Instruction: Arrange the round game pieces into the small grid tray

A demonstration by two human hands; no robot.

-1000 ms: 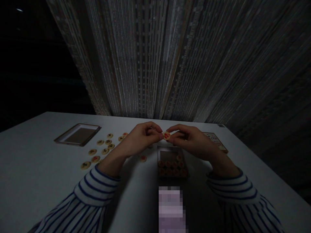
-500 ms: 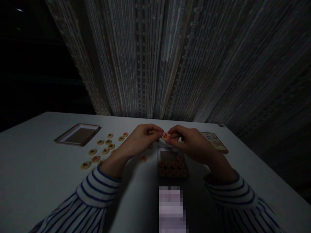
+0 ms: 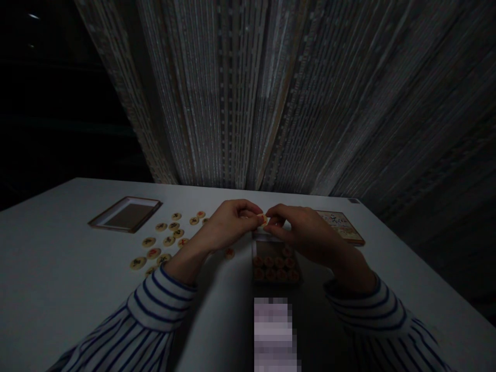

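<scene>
Between my two hands is a round, pale xiangqi piece (image 3: 265, 220) with a red character. My left hand (image 3: 237, 219) pinches it from the left, thumb and fingertips over much of its face. From the right, my right hand (image 3: 297, 226) pinches the same piece at its edge. Just below the hands sits an open box (image 3: 254, 250), with rows of red-marked pieces (image 3: 274, 267) in its near part and bare bottom showing at its far part. A single red-marked piece (image 3: 230, 253) lies on the table left of the box.
Loose xiangqi pieces (image 3: 169, 241), mostly black-marked with a few red, are scattered on the white table (image 3: 81, 279) at left. Beyond them rests an open, shallow tray-like box part (image 3: 129, 213). A printed lid (image 3: 343, 227) lies at right. A string curtain (image 3: 248, 103) hangs behind the table.
The held piece has turned and dropped slightly, and my left fingers now cover more of it. Both hands stay above the box. The view has shifted a little.
</scene>
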